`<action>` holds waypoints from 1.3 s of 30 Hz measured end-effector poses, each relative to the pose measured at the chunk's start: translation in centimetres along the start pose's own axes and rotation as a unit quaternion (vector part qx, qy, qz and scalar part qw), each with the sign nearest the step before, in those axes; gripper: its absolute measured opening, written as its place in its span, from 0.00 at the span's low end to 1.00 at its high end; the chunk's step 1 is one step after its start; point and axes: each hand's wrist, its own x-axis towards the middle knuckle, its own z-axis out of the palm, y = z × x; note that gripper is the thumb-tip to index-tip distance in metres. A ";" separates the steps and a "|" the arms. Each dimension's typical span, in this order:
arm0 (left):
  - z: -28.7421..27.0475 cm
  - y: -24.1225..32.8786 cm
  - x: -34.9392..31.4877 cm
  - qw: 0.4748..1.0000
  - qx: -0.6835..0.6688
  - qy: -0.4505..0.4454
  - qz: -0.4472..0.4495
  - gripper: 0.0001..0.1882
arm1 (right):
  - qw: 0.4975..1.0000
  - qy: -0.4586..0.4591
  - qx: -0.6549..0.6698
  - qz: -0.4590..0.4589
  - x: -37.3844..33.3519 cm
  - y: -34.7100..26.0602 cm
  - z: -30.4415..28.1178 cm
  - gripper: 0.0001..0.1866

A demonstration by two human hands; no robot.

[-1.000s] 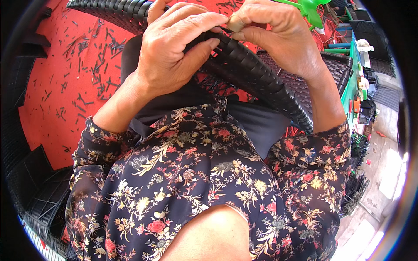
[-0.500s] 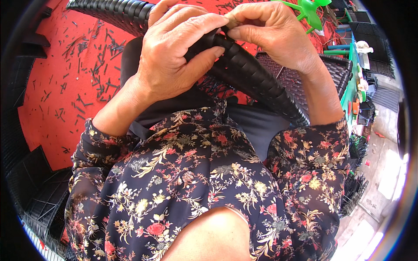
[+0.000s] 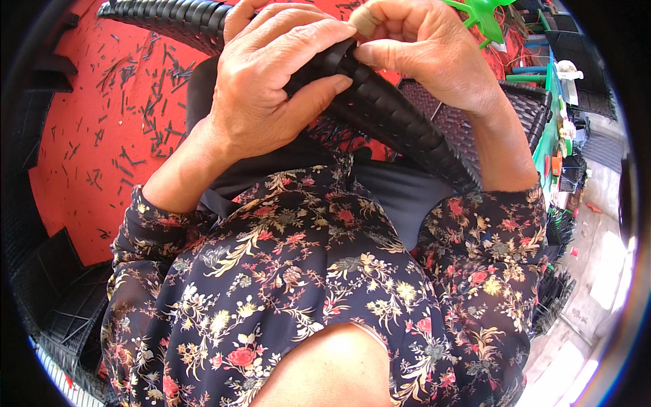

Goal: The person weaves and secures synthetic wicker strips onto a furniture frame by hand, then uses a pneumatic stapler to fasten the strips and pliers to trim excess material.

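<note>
A black woven wicker frame (image 3: 407,119), wound with flat glossy strips, runs slantwise from the top left to beside my right forearm. My left hand (image 3: 268,85) grips it near the top middle, thumb on the near side and fingers over the far side. A short black strip (image 3: 339,53) bulges up from the weave by the left fingertips. Close to it, my right hand (image 3: 430,57) is closed, thumb and forefinger together. What lies between those fingers, if anything, I cannot make out. A tan wrap (image 3: 365,22) covers a right fingertip.
Black strip offcuts (image 3: 159,129) lie scattered over the red floor covering (image 3: 81,183). A brown woven panel (image 3: 454,129) is beside my right forearm. Green plastic blades (image 3: 483,17) stand at the top right. Black woven pieces (image 3: 57,264) line the left side.
My right hand has shifted slightly right and its fingers have changed position. More of the bulging black strip shows between the hands. The frame has moved a little; my left hand keeps its grip.
</note>
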 end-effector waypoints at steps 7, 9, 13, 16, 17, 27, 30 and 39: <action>0.8 -0.3 -0.3 0.998 -0.024 0.053 0.004 0.31 | 0.947 0.051 -0.275 -0.158 0.1 -1.1 0.9 0.04; 0.8 -0.2 -0.1 0.998 -0.017 0.059 0.003 0.31 | 0.953 0.075 -0.254 -0.149 0.1 -1.1 1.0 0.04; 0.7 0.2 0.4 0.998 -0.005 0.054 -0.015 0.30 | 0.977 0.103 -0.170 -0.081 0.0 -0.8 0.8 0.03; 0.8 0.4 0.6 0.998 -0.001 0.058 -0.018 0.29 | 0.985 0.111 -0.117 -0.058 -0.1 -0.5 0.8 0.03; 0.8 0.4 0.7 0.998 0.000 0.058 -0.018 0.29 | 0.983 0.119 -0.122 -0.067 -0.2 -0.4 0.9 0.03; 0.5 1.3 1.0 0.995 -0.038 0.056 -0.070 0.15 | 0.983 0.108 -0.144 -0.040 0.1 -0.1 0.9 0.02; 0.6 0.3 0.6 0.997 -0.041 0.057 -0.021 0.26 | 0.984 0.067 -0.159 -0.041 0.1 0.0 0.6 0.03; 0.9 0.6 1.1 0.998 0.024 0.043 -0.039 0.11 | 0.990 0.088 -0.112 -0.016 -0.3 -1.2 0.8 0.05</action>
